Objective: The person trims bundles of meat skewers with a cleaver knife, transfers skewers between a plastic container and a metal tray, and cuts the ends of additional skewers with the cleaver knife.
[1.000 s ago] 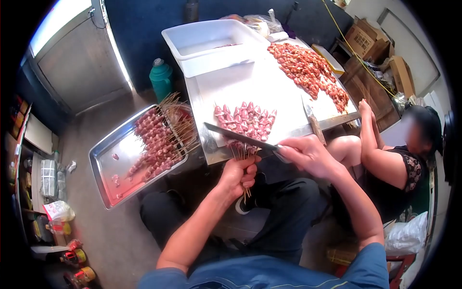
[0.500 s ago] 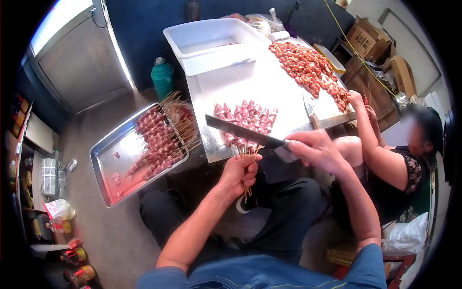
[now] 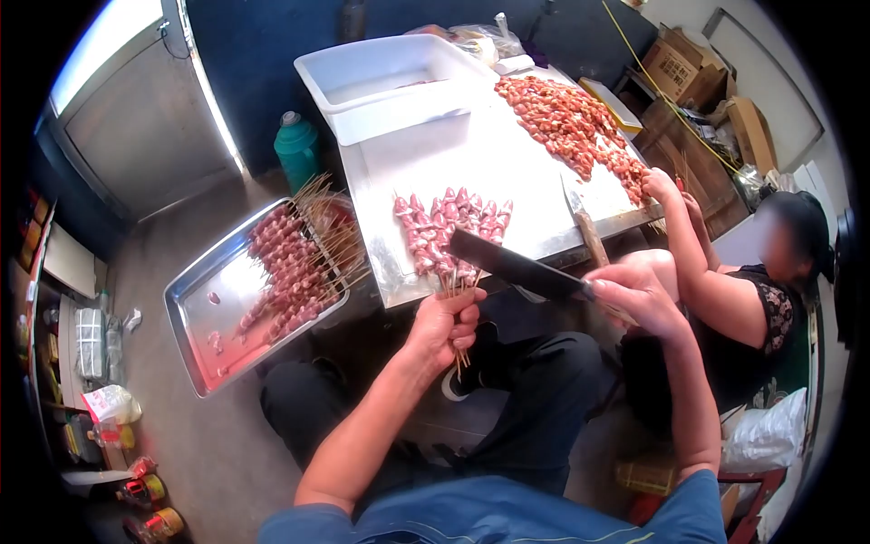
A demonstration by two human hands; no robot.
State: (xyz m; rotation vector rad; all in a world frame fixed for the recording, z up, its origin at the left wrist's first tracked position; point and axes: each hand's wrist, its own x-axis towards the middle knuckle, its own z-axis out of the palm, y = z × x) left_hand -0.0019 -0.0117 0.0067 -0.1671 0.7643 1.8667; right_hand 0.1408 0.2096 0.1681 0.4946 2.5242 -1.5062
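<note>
My left hand (image 3: 444, 325) is closed around the stick ends of a bunch of meat skewers (image 3: 450, 227). Their reddish pieces, which look like small hearts, fan out over the near edge of the white table (image 3: 535, 213). In my right hand (image 3: 639, 297) is a broad, dark-bladed knife (image 3: 517, 265). Its blade points left, and its tip overlaps the lower right of the fanned skewers in view; whether it touches them I cannot tell. A second knife with a wooden handle (image 3: 589, 234) lies at the table edge, just beyond my right hand.
Left of the table, a metal tray (image 3: 195, 331) holds many finished-looking skewers (image 3: 290, 263). A white plastic tub (image 3: 390, 122) and a heap of cut meat (image 3: 566, 122) occupy the table. A green flask (image 3: 297, 152) stands behind the tray. A co-worker (image 3: 725, 295) sits at right, hands near the heap.
My right hand has moved right and slightly down with the knife, drawing the blade off toward the right side of the skewers. My left hand keeps its hold; the view has shifted slightly.
</note>
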